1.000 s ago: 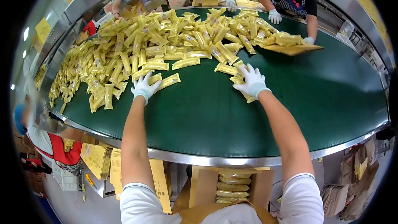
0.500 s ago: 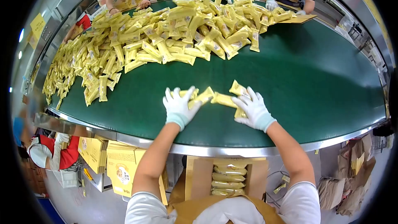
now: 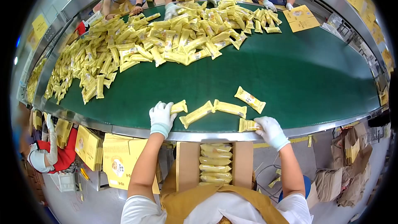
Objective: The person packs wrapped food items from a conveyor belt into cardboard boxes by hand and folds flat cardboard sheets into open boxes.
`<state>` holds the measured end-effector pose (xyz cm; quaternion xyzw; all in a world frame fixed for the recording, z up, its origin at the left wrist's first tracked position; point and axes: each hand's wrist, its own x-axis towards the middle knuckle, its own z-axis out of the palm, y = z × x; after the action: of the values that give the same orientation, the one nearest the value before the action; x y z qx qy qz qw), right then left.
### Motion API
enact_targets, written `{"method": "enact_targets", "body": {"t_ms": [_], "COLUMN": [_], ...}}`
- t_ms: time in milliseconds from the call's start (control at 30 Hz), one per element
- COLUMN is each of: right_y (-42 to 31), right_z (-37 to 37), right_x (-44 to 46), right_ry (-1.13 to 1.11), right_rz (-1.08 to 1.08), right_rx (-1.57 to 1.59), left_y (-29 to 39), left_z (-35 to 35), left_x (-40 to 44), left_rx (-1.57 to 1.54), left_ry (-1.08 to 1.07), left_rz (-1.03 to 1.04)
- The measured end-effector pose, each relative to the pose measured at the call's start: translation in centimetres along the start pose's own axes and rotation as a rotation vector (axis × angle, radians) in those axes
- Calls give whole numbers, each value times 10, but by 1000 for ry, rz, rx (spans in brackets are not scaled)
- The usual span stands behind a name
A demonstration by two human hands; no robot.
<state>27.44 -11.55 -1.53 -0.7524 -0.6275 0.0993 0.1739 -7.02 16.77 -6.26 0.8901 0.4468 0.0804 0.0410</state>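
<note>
My left hand [image 3: 161,119], in a white glove, is closed on the left end of a yellow packet [image 3: 179,107] at the table's near edge. Gloved too, my right hand [image 3: 271,132] grips the right end of another yellow packet [image 3: 248,125]. Between them two loose packets, a left one [image 3: 196,115] and a right one [image 3: 230,108], lie on the green surface [image 3: 290,74]. One more packet [image 3: 250,99] lies just above my right hand. Below the edge, an open carton [image 3: 189,166] holds a column of several packets [image 3: 215,161].
A big heap of yellow packets [image 3: 124,45] covers the far left of the table. Three people work along the far side, near a flat yellow carton [image 3: 301,18]. Folded cartons [image 3: 118,161] stand at lower left, beside another person in red [image 3: 64,153].
Both hands have drawn several packets from the heap toward the near edge, then moved apart, each now closed on one packet. The far right carton has been lifted and turned.
</note>
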Motion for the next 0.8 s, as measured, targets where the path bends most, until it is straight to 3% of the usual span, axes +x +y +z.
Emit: {"method": "enact_targets", "body": {"t_ms": [33,167,267,300,367,467,567,667,767,800], "right_y": [-6,-40,-40,-54,-46,-42,-15,12,4,15], "right_z": [-13,-28,26,30,52,23,3,24,25,42], "right_x": [4,48,92,102,114,113,113,116,111,102], "right_ry": [-81,31,47,-113,-169,-56,108,-11,24,165], "right_rz": [43,50,16,129,90,40,230,456,404,291], "right_rx": [77,336,186,52,-114,26,-158,-210,-287,-319], "left_y": [0,5,0,-2,-8,-16,-10,-7,-6,-7], "left_z": [-4,5,23,26,33,33,27,25,24,25], "left_x": [0,-2,-4,-5,-7,-11,-10,-8,-10,-8], "left_rx": [-24,-50,-106,-106,-104,-135,-166,-124,-103,-106], "left_ry": [-39,129,314,341,393,405,366,351,348,350], "left_rz": [-36,-140,-197,-217,-253,-280,-317,-342,-349,-350]}}
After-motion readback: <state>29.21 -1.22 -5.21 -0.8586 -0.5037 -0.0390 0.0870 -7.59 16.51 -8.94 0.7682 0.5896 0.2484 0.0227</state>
